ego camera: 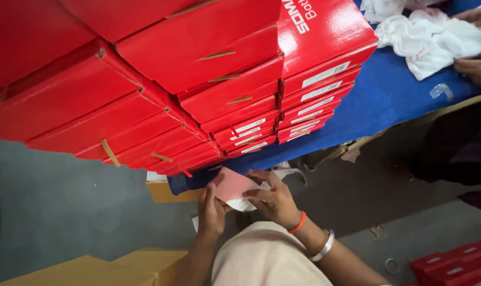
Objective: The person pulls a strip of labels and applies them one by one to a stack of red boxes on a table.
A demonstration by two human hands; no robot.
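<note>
My left hand (211, 212) and my right hand (275, 201) meet low in the middle of the view, just under the table edge. Together they grip a flat pink card-like piece (231, 184) with a white piece (244, 204) under it. My right wrist wears an orange band and a silver bangle. Right above my hands rise tall stacks of red lidded boxes (208, 79) with white labels on their ends. The stacks stand on a blue-covered table (389, 100).
At the top right another person's hands (476, 66) rest on white cloth (436, 39) on the blue table. Yellow cardboard boxes (92, 270) sit at the bottom left and more red boxes (452, 262) at the bottom right. A tape ring (392, 265) lies on the grey floor.
</note>
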